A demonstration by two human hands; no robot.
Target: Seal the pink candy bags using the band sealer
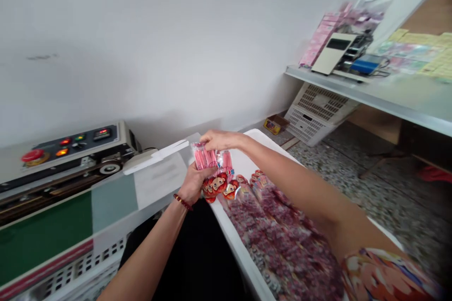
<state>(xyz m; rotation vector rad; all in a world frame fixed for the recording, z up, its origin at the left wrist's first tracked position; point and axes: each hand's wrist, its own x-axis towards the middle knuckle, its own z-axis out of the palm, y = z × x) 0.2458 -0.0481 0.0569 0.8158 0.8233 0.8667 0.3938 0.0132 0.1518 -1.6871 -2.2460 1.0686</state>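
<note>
My left hand [196, 182] is wrapped round the lower part of clear plastic packets [204, 157] filled with pink sticks. At their top edge my right hand [218, 140] has its fingers closed on the packets. A red-haired cartoon figure [216, 183] is printed at the end below my left hand. Another similar packet [226, 162] shows just to the right, partly behind. Beneath my right forearm many more packets [282, 230], dark pink and red, lie piled in a white bin [247, 265]. How many packets my hands hold is hard to tell.
A conveyor machine with a green belt [52, 233] and a control box [77, 143] with a red button stands at left. On the right, a shelf table [388, 101] bears a small machine [335, 51]. White crates [310, 117] and a yellow box [273, 124] sit below.
</note>
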